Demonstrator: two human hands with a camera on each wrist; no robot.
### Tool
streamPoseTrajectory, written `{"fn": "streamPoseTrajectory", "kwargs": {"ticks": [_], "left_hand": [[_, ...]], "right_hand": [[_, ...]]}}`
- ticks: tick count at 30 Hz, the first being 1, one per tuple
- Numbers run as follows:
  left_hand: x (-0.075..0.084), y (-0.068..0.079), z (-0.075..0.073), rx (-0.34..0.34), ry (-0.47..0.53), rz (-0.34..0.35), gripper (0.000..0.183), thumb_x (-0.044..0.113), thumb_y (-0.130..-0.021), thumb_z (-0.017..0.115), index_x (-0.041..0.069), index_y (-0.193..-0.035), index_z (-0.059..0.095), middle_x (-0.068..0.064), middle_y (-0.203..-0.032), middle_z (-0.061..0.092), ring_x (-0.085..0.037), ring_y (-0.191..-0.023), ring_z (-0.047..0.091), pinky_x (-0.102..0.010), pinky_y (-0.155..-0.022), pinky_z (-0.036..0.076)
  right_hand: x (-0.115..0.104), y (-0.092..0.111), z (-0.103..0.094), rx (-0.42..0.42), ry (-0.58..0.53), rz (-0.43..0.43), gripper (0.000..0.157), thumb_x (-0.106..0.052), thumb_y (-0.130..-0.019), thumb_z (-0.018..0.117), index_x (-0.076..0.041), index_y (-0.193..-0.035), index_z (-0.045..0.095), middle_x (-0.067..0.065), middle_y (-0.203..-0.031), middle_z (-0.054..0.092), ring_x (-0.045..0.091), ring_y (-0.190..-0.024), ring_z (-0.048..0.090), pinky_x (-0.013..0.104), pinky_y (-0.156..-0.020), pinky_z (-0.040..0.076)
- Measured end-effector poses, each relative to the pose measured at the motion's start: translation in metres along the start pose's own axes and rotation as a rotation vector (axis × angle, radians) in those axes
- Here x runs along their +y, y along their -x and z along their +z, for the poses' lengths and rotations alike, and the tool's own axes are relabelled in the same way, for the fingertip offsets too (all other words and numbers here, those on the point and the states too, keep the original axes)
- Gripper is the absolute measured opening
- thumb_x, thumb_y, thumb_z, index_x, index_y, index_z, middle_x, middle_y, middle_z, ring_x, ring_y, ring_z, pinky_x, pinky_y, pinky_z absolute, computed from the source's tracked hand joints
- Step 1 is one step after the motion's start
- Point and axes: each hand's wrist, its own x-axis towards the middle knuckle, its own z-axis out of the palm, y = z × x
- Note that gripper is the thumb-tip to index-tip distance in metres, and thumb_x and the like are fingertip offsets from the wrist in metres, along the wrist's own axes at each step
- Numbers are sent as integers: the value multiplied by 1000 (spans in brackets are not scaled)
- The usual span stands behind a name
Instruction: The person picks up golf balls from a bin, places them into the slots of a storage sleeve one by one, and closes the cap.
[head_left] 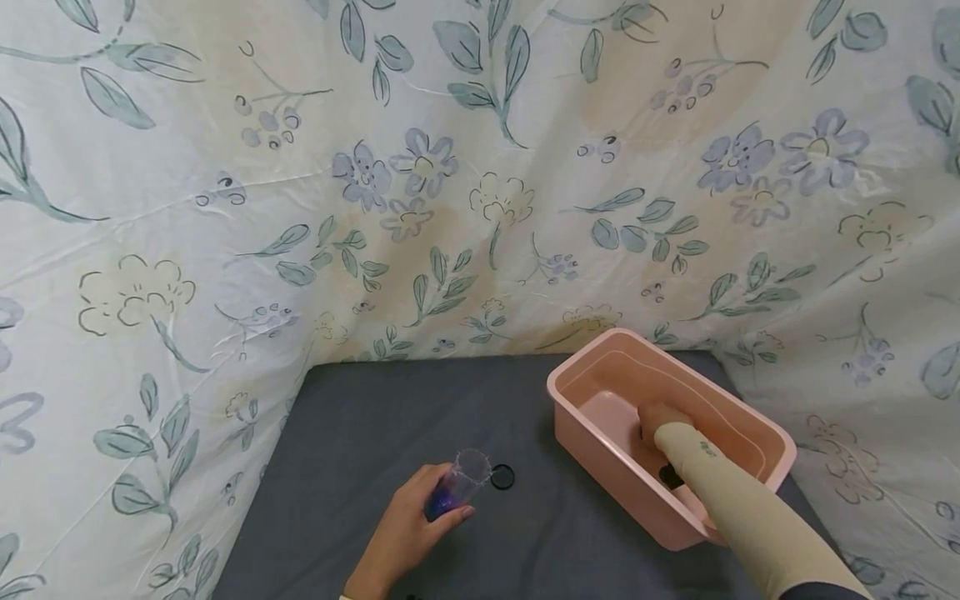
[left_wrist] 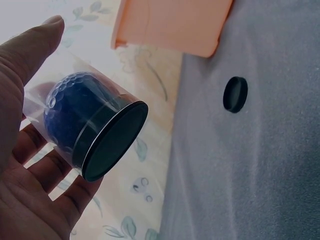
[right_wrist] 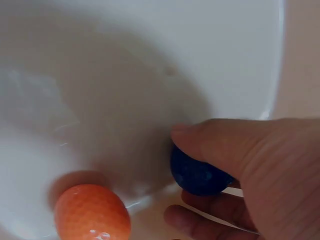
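Note:
My left hand holds a clear plastic cylinder tilted above the dark table. In the left wrist view, a dimpled blue golf ball sits inside it against a black base. A round black cap lies on the cloth just right of the cylinder. Deep in a pink bin is my right hand. Thumb and fingers there pinch a second blue golf ball, partly covered by the thumb. An orange golf ball rests on the bin floor beside that hand.
A dark grey cloth covers the table. Floral fabric hangs behind it and along both sides. The bin's raised rim surrounds the right hand, and the right forearm crosses its near edge. A small dark thing shows beneath the right wrist.

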Motion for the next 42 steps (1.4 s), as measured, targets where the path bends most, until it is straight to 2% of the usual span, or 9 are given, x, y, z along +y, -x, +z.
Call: {"fn": "streamPoseTrajectory", "kwargs": {"ticks": [4,9,14,17,20,24,30,37,42], "left_hand": [[0,0,1,4,-9,27,48,53,-80,72,41,-122,53,23,-107,54,2,-87,53,-23,-76,51],[1,-1,1,7,-12,49,47,50,-81,73,38,-122,54,21,-107,55,2,-86,53,-23,-75,50],[1,-2,-1,3,-9,59,47,50,-82,72,31,-123,57,16,-106,58,1,-86,54,-23,-74,50],[1,-3,-1,14,-13,90,47,49,-82,72,28,-122,58,12,-105,60,0,-86,54,-22,-73,50],[2,-3,-1,22,-15,113,47,47,-82,73,30,-123,57,10,-105,61,1,-86,54,-23,-73,51],[3,-3,-2,21,-21,115,48,47,-82,73,35,-124,54,10,-106,62,2,-88,54,-24,-75,52],[4,-2,-1,11,-28,104,48,48,-82,72,35,-124,53,11,-108,61,2,-89,55,-25,-77,52],[5,-2,0,-7,-21,107,47,49,-83,71,34,-124,54,7,-107,63,1,-90,55,-26,-78,53],[5,-2,2,-2,-23,97,45,49,-83,71,36,-123,54,10,-107,63,2,-90,56,-26,-78,53]], "right_hand": [[4,-3,-3,-17,-19,-8,19,-16,-86,61,-10,-70,53,4,-62,51,21,-52,50,34,-46,36],[5,-5,-12,-31,-116,28,17,-17,-82,65,-9,-75,52,5,-65,49,22,-55,50,33,-47,36],[-1,2,-29,20,-201,22,19,-19,-77,71,-9,-73,55,3,-63,48,20,-55,48,31,-49,34],[-5,7,-39,40,-259,-6,22,-23,-77,75,-7,-81,60,3,-68,53,18,-60,49,29,-52,37],[-11,11,-47,63,-341,-15,31,-27,-76,80,-6,-92,63,5,-75,57,20,-65,53,29,-56,42],[-19,16,-57,127,-361,-39,38,-29,-76,81,-10,-103,63,7,-89,61,22,-76,57,35,-67,51],[-34,27,-71,153,-359,-56,42,-33,-79,79,-11,-112,64,9,-107,66,22,-87,59,46,-82,54],[-49,40,-85,171,-368,-64,41,-38,-83,76,-11,-112,65,8,-104,67,20,-83,59,39,-75,54],[-60,47,-94,206,-376,-116,43,-40,-84,75,-15,-117,63,8,-108,66,21,-85,59,38,-75,53]]}}
